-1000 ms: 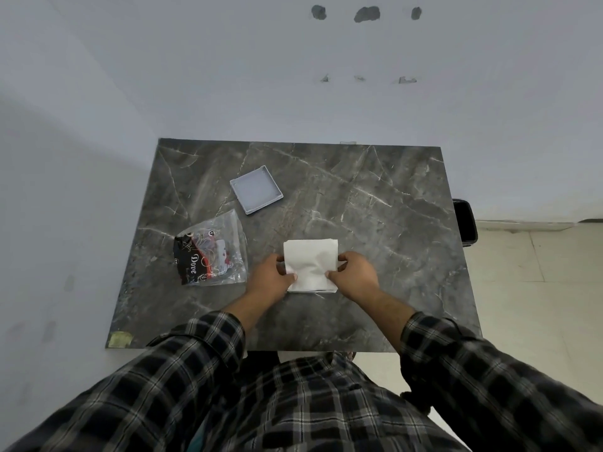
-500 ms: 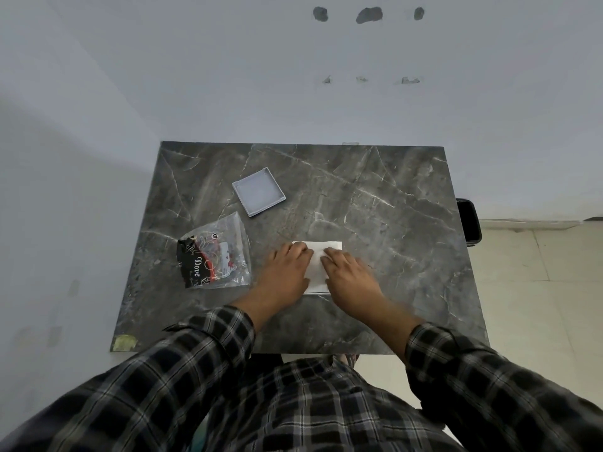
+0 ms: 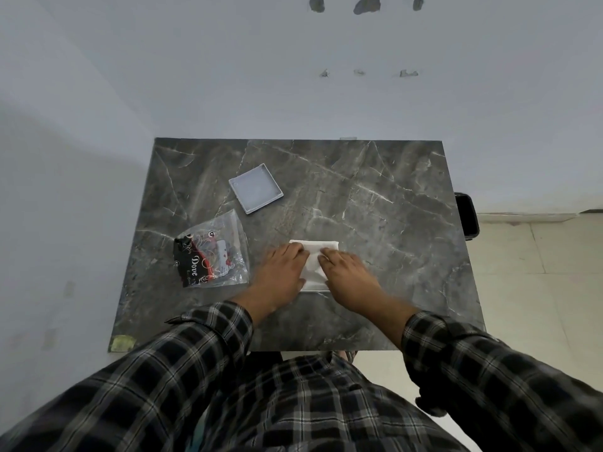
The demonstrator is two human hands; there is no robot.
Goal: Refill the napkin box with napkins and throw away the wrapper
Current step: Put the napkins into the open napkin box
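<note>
A white stack of napkins [image 3: 315,259] lies on the dark marble table [image 3: 375,223], near the front middle. My left hand [image 3: 280,272] rests flat on its left half, fingers spread. My right hand [image 3: 346,272] lies flat on its right half. A thin clear edge shows under the stack's near side; whether that is the napkin box I cannot tell. A grey square lid [image 3: 255,188] lies apart, farther back and to the left. The crumpled clear wrapper [image 3: 212,256], printed black and red, lies left of my left hand.
A black bin [image 3: 467,220] stands on the floor past the table's right edge. White walls close in behind and to the left. A yellowish sticker [image 3: 122,342] marks the table's front left corner. Beige floor tiles show at the right.
My hands went from gripping the stack's near edge to lying flat over its top. The napkins now sit lower and flatter. Wrapper and lid have not moved.
</note>
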